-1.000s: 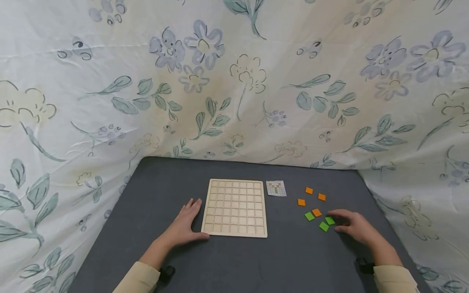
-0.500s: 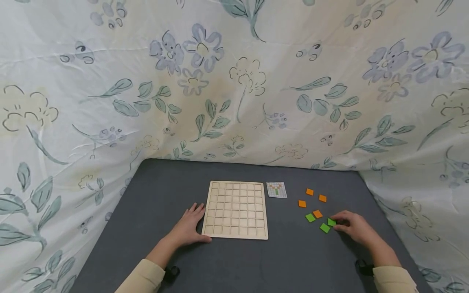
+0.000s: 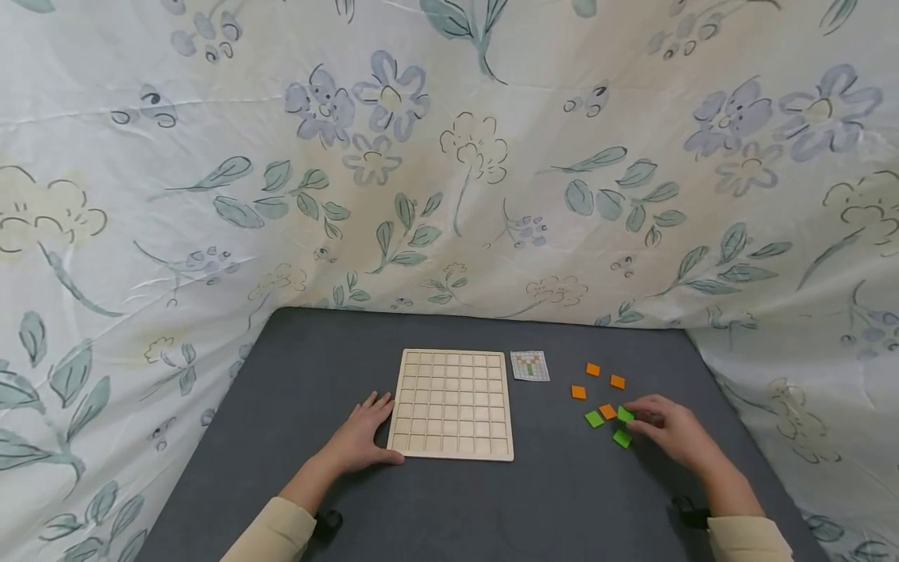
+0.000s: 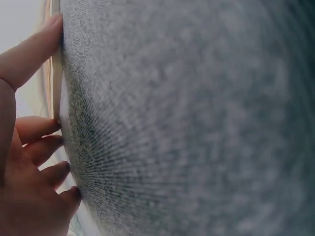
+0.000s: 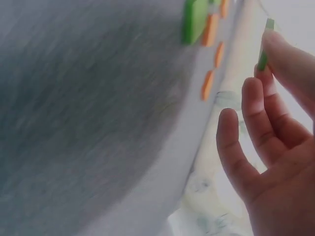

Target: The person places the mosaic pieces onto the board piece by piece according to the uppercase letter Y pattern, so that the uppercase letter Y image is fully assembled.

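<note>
A pale wooden board [image 3: 452, 404] with a grid of square recesses lies on the dark table. My left hand [image 3: 357, 439] rests at its left side, fingers spread, with thumb and fingertips touching the board's edge in the left wrist view. Between thumb and finger, my right hand [image 3: 670, 429] pinches a green square tile [image 5: 266, 45], lifted off the table in the right wrist view. Close to that hand lie a green tile [image 3: 621, 439], another green tile [image 3: 594, 419] and an orange tile [image 3: 607, 411].
More orange tiles [image 3: 578, 392] lie loose farther back on the right. A small paper card [image 3: 530, 365] with a coloured grid pattern sits beside the board's far right corner. Flower-printed cloth [image 3: 477, 257] hangs around the table [image 3: 492, 507].
My right hand has taken hold of a green tile, raised it and moved slightly left. The left hand has shifted a little and stays at the board's edge.
</note>
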The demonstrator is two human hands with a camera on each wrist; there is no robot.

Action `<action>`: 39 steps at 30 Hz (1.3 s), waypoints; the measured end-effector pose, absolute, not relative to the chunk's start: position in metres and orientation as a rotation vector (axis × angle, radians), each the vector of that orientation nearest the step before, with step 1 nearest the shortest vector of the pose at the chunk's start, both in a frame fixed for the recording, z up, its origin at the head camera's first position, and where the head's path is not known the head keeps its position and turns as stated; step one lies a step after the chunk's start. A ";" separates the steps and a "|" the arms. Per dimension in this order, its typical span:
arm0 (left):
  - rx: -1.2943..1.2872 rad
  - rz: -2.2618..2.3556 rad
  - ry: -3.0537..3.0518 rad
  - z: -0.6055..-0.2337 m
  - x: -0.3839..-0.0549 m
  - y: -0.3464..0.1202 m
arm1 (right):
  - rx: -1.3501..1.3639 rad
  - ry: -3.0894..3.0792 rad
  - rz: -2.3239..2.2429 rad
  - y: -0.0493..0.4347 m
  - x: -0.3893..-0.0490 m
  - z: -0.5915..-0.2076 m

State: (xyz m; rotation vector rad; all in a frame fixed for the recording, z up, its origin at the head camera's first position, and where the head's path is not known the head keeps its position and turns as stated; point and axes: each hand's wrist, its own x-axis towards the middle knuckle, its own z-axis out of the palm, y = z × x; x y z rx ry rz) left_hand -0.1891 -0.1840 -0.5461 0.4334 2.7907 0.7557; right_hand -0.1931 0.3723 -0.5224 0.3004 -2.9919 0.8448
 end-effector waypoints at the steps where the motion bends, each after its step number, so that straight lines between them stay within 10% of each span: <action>1: 0.435 0.760 2.792 -0.547 -0.189 -0.184 | 0.312 -2.986 0.844 0.369 -0.193 -0.520; 39: 0.422 0.780 2.779 -0.555 -0.187 -0.184 | 0.637 -2.868 0.920 0.257 -0.216 -0.499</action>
